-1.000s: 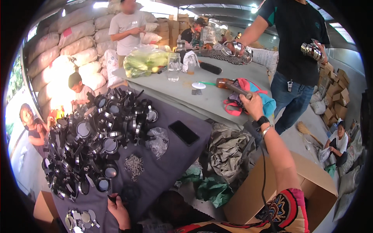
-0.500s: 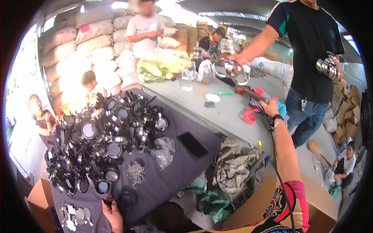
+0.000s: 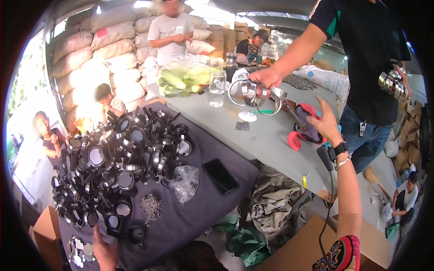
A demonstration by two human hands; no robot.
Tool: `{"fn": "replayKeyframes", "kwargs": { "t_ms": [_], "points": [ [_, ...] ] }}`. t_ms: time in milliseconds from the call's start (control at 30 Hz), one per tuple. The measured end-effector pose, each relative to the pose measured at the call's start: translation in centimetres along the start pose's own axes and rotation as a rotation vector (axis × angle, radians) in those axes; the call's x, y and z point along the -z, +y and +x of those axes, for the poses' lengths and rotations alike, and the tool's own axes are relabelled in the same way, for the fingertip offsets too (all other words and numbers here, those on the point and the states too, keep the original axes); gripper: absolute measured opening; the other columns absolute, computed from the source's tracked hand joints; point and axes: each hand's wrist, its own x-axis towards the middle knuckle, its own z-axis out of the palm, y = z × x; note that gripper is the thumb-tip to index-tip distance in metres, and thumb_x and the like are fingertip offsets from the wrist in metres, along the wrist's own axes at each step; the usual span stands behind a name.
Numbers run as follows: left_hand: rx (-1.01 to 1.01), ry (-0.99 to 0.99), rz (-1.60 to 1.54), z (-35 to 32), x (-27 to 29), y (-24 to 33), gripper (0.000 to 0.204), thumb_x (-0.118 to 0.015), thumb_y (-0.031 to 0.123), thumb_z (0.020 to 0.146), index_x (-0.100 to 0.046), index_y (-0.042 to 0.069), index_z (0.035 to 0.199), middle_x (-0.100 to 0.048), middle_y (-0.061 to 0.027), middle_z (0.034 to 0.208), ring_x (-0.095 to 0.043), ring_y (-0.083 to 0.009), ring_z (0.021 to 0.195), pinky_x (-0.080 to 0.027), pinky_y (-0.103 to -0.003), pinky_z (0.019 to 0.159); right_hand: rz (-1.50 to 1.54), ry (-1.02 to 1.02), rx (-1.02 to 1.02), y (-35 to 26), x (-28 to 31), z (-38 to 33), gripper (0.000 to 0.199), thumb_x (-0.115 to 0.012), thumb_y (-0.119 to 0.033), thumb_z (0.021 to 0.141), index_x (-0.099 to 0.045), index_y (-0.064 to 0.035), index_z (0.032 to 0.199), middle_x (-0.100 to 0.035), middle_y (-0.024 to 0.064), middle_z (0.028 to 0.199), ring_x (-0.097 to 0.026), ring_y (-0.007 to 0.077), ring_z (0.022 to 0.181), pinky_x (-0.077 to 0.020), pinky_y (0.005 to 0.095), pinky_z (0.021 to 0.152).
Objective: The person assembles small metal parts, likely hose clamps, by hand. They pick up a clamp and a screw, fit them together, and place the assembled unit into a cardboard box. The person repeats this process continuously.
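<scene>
Tool (image 3: 296,118) on the grey table (image 3: 271,137), against the bag (image 3: 315,135), slants with its near end toward the right hand (image 3: 326,124), the closer one, which hovers just to its right, fingers spread, gripping nothing; the left hand (image 3: 105,254) points near black clamps (image 3: 125,179), its hold unclear.

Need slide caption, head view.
Left hand near piled black-and-silver round parts; right hand open over the gray table.

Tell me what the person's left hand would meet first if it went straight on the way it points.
The left hand points at the heap of round black-and-silver parts, so its near edge would probably come first, though depth is unclear here.
</scene>
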Motion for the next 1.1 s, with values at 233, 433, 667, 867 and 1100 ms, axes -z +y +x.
{"fn": "replayKeyframes", "kwargs": {
  "t_ms": [233,433,667,867,1100],
  "points": [
    [-0.579,-0.268,-0.922,13.1,-2.5,30.5,0.099,-0.080,0.011,0.070,-0.022,0.004,0.149,-0.035,-0.0210,0.147,-0.042,-0.0308,0.132,-0.040,-0.038,0.104,0.672,-0.024,0.248,-3.7,-5.6,-1.2,0.117,-0.079,-0.055,0.068,-0.014,-0.0080,0.153,-0.031,0.0238,0.149,-0.035,0.0298,0.136,-0.0372,0.0385,0.105],
    [-0.268,-0.616,-1.544,19.2,-8.2,39.0,0.085,-0.080,0.009,0.074,-0.034,0.006,0.145,-0.056,-0.0076,0.116,-0.059,-0.0108,0.092,-0.052,-0.025,0.075,1.017,-0.342,0.154,-9.8,-7.2,-3.3,0.132,-0.089,-0.046,0.058,-0.001,-0.0222,0.154,-0.009,0.0149,0.158,-0.021,0.0408,0.142,-0.0387,0.0580,0.103],
    [-0.403,-0.370,-1.532,14.5,-16.1,42.8,0.074,-0.080,0.006,0.073,-0.040,0.005,0.135,-0.057,-0.0084,0.118,-0.059,-0.0162,0.104,-0.051,-0.030,0.087,0.901,-0.338,0.221,-9.4,-8.1,-4.3,0.106,-0.081,-0.006,0.072,-0.014,-0.0197,0.153,-0.021,0.0143,0.152,-0.041,0.0287,0.129,-0.0519,0.0408,0.092],
    [-0.438,-0.230,-1.312,11.9,-21.2,48.3,0.074,-0.081,0.014,0.071,-0.040,0.005,0.132,-0.052,-0.0160,0.122,-0.057,-0.0241,0.108,-0.051,-0.036,0.087,0.536,-0.150,-0.015,-6.7,-8.8,-2.2,0.042,-0.067,0.003,0.071,-0.051,-0.0003,0.110,-0.061,0.0197,0.107,-0.061,0.0356,0.101,-0.0481,0.0428,0.088],
    [-0.548,-0.226,-0.703,11.8,-20.2,52.3,0.079,-0.083,0.033,0.068,-0.042,0.010,0.133,-0.039,-0.0275,0.133,-0.045,-0.0441,0.120,-0.040,-0.047,0.101,-0.088,-0.168,-0.008,-3.1,-8.3,-2.0,0.035,-0.057,0.001,0.076,-0.051,0.0029,0.111,-0.061,0.0265,0.102,-0.060,0.0438,0.101,-0.0473,0.0499,0.087]
  ]
}}
